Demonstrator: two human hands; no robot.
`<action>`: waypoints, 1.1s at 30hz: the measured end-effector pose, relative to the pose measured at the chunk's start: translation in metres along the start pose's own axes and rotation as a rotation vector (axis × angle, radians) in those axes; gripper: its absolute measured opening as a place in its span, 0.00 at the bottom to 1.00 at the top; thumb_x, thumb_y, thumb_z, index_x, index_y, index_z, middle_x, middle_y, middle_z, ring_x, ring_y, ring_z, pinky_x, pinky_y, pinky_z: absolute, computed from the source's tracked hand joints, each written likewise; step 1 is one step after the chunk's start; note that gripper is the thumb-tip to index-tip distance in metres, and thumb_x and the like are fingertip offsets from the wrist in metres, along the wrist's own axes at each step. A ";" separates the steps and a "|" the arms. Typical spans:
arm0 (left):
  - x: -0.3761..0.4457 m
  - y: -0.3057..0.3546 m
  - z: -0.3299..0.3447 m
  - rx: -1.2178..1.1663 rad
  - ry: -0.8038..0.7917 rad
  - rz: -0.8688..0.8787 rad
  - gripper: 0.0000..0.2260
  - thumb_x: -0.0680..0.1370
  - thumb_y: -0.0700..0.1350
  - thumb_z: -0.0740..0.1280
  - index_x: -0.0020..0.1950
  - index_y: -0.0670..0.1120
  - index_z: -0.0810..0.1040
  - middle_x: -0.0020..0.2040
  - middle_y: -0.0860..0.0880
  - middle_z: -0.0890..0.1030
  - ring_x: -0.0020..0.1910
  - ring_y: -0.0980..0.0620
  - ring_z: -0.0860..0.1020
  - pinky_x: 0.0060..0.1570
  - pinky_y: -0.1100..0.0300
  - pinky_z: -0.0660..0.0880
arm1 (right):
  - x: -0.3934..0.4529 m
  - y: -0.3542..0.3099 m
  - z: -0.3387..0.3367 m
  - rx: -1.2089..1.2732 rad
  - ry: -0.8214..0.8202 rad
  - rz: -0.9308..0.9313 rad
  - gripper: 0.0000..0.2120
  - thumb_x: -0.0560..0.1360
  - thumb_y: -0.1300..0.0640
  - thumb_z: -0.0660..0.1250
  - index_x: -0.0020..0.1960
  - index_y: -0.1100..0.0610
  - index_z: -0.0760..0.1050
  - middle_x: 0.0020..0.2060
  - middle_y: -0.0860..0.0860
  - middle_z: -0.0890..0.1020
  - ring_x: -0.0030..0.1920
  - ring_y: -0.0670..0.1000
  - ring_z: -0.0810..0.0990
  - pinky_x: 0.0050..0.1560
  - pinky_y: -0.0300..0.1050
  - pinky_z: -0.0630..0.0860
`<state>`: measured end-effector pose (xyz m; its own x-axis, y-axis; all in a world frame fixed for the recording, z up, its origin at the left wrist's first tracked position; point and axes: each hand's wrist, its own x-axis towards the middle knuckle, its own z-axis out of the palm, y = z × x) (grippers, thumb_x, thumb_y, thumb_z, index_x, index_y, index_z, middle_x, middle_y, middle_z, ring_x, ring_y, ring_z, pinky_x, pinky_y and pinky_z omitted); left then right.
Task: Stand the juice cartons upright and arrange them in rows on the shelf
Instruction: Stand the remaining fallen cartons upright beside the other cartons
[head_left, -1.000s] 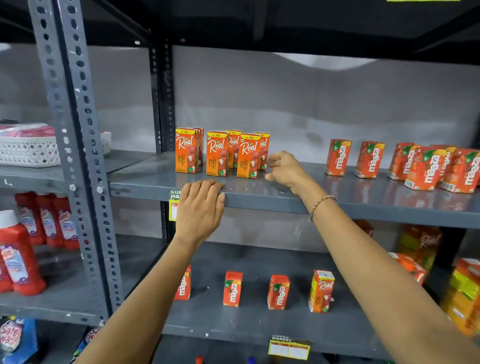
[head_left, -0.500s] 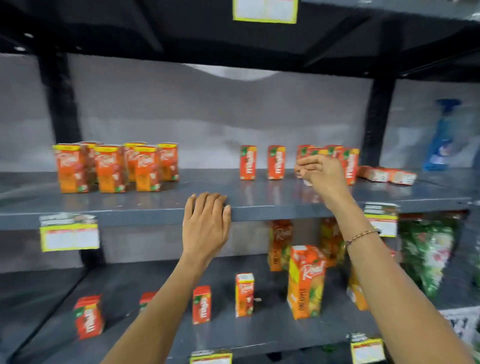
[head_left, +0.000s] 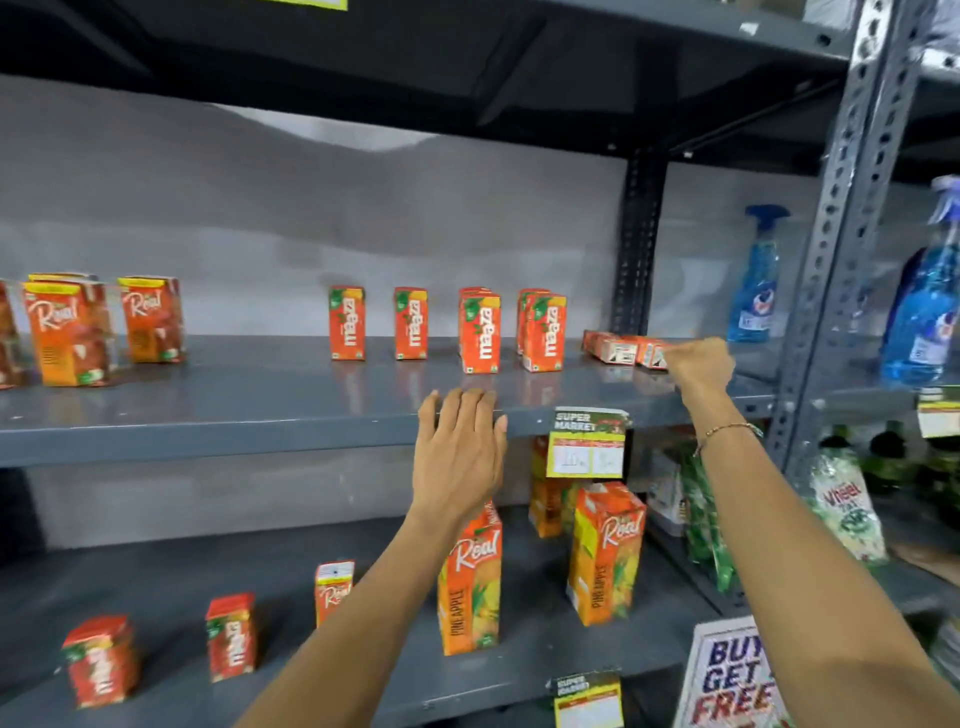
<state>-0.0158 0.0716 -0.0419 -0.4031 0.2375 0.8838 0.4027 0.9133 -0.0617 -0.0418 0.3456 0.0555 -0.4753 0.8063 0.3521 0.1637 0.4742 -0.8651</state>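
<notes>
On the grey middle shelf (head_left: 234, 410) several red Maaza cartons (head_left: 479, 332) stand upright in a loose row, some doubled front to back. To their right two more Maaza cartons (head_left: 610, 347) lie flat on their sides. My right hand (head_left: 698, 366) is at the right end of the lying pair, its fingers curled on the nearer one (head_left: 652, 355). My left hand (head_left: 460, 441) rests flat on the shelf's front edge below the upright cartons and holds nothing. Orange Real cartons (head_left: 67, 332) stand grouped at the far left.
Blue spray bottles (head_left: 756, 280) stand right of the back post, behind a perforated upright (head_left: 831, 234). A price tag (head_left: 587, 441) hangs on the shelf edge. The lower shelf holds tall pineapple Real cartons (head_left: 470, 577), small cartons (head_left: 231, 636) and green packets (head_left: 706, 514).
The view has swung right along the shelf. My right hand has travelled from the Real cartons past the upright Maaza cartons to the lying pair. My left hand slid right along the shelf edge.
</notes>
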 end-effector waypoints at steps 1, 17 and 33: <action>0.002 0.008 0.003 -0.005 -0.003 0.007 0.16 0.79 0.48 0.55 0.56 0.44 0.79 0.54 0.47 0.81 0.54 0.46 0.79 0.61 0.47 0.70 | 0.008 0.002 0.000 -0.012 -0.003 -0.004 0.18 0.73 0.63 0.64 0.60 0.70 0.72 0.61 0.67 0.76 0.63 0.65 0.74 0.61 0.53 0.72; 0.004 0.020 0.023 0.034 0.089 0.010 0.14 0.80 0.48 0.56 0.59 0.43 0.76 0.56 0.47 0.80 0.55 0.46 0.77 0.60 0.50 0.65 | 0.040 0.013 0.008 0.007 -0.282 -0.109 0.11 0.73 0.59 0.67 0.51 0.66 0.77 0.51 0.63 0.82 0.42 0.58 0.79 0.37 0.41 0.69; -0.024 -0.110 -0.048 0.155 -0.063 -0.099 0.18 0.80 0.50 0.52 0.56 0.42 0.78 0.53 0.44 0.81 0.53 0.44 0.79 0.60 0.48 0.68 | -0.092 -0.033 -0.012 0.327 -0.705 -0.209 0.14 0.67 0.59 0.75 0.49 0.54 0.74 0.51 0.52 0.81 0.54 0.53 0.79 0.59 0.54 0.75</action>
<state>-0.0112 -0.0502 -0.0339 -0.4875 0.1597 0.8584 0.2294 0.9720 -0.0506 0.0067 0.2602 0.0565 -0.9198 0.2476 0.3044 -0.1985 0.3756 -0.9053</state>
